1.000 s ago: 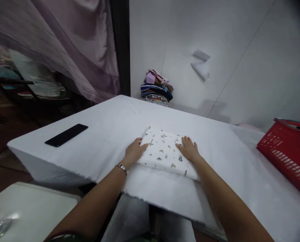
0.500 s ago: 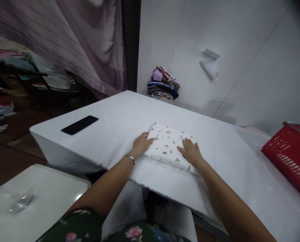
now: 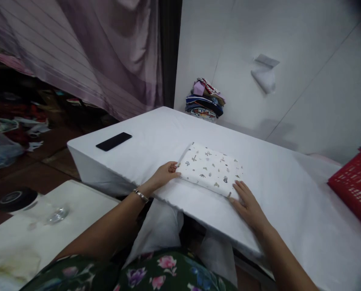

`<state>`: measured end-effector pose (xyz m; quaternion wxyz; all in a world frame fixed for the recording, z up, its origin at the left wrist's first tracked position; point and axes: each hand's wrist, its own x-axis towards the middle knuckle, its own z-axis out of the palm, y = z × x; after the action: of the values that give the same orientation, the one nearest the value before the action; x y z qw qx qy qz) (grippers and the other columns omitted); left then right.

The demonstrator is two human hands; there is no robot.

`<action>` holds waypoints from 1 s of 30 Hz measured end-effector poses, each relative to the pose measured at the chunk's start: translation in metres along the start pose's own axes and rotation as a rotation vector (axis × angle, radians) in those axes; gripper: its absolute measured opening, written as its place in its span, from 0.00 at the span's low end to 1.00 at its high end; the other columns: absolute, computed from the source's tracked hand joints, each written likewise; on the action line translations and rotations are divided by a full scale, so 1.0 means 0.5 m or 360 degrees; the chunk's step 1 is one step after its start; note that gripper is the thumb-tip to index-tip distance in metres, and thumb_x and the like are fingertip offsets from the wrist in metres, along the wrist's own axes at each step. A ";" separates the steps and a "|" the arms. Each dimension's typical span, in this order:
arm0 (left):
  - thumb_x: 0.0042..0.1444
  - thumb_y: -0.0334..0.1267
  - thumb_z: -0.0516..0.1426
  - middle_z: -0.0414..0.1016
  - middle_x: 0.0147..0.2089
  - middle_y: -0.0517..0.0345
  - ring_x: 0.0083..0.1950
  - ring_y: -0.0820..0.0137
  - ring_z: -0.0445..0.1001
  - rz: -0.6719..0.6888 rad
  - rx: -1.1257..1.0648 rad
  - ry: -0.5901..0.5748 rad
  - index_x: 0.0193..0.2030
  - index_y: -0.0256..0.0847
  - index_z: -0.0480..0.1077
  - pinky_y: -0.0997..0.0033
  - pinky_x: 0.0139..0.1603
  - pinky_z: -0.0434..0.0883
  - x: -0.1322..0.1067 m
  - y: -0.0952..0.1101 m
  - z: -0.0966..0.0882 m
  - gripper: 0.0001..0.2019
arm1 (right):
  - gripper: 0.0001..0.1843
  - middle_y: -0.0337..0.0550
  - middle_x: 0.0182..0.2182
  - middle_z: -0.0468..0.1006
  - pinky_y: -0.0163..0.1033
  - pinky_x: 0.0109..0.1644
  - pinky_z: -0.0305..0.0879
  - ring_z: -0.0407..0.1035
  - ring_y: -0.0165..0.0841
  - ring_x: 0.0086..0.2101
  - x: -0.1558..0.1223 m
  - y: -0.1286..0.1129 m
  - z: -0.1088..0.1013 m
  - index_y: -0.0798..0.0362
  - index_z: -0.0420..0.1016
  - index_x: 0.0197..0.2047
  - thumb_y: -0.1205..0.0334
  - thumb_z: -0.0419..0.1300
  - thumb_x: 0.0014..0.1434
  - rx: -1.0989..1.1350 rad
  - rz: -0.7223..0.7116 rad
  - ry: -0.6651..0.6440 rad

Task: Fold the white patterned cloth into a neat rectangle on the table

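Observation:
A folded white cloth (image 3: 209, 167) with a small grey and brown plant-like print lies flat near the front edge of the white-covered table (image 3: 156, 141). At its left near corner is my left hand (image 3: 164, 174), fingers curled and thumb close to them, closed on the cloth's edge. A silver bracelet (image 3: 141, 196) circles that wrist. My right hand (image 3: 249, 205) rests at the right near corner, its fingers stretched out and touching the cloth's side, with the thumb toward the front edge.
A flat black rectangular object (image 3: 114, 141) lies on the table's left part. Folded clothes (image 3: 204, 101) are stacked at the back against the wall. A red basket (image 3: 354, 182) stands at the right. Left of me is a low white surface (image 3: 86, 206) with a clear glass-like object (image 3: 58, 214).
My right hand has slid off the cloth's top to its right near corner. My left hand has shifted down along the left edge to the near corner. The view has turned slightly left.

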<state>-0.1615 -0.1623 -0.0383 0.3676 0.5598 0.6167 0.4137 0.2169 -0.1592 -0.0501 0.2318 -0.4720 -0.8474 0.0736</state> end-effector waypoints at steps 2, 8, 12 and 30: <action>0.41 0.43 0.61 0.69 0.51 0.52 0.46 0.67 0.70 0.0021 0.0068 0.0008 0.57 0.39 0.60 0.66 0.48 0.68 -0.011 0.010 0.007 0.34 | 0.31 0.48 0.64 0.52 0.54 0.63 0.49 0.43 0.43 0.63 -0.008 0.006 0.010 0.52 0.57 0.63 0.49 0.51 0.59 -0.0039 -0.0040 0.0012; 0.42 0.36 0.58 0.69 0.49 0.55 0.44 0.67 0.68 0.0055 0.0207 -0.0044 0.62 0.41 0.54 0.66 0.48 0.66 -0.024 0.040 0.016 0.37 | 0.29 0.48 0.65 0.48 0.53 0.64 0.49 0.39 0.41 0.64 -0.008 0.009 0.025 0.53 0.55 0.63 0.52 0.50 0.61 -0.0073 -0.0030 0.0056; 0.42 0.37 0.57 0.69 0.41 0.59 0.40 0.69 0.68 0.0100 0.0183 -0.0058 0.60 0.42 0.55 0.68 0.46 0.66 -0.012 0.031 0.007 0.35 | 0.28 0.47 0.64 0.52 0.55 0.63 0.50 0.41 0.41 0.64 -0.009 0.011 0.025 0.50 0.56 0.63 0.53 0.49 0.62 -0.0084 -0.0071 0.0060; 0.47 0.32 0.51 0.60 0.63 0.54 0.61 0.63 0.60 0.0337 0.0502 0.0010 0.60 0.42 0.58 0.65 0.58 0.61 0.066 0.117 -0.001 0.30 | 0.26 0.49 0.62 0.57 0.55 0.61 0.54 0.46 0.42 0.62 -0.002 0.008 0.017 0.51 0.58 0.62 0.55 0.50 0.61 -0.0284 -0.0221 0.0071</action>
<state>-0.1428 -0.1277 0.0163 0.2279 0.6710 0.6127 0.3499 0.2164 -0.1572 -0.0594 0.2121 -0.4324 -0.8759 -0.0288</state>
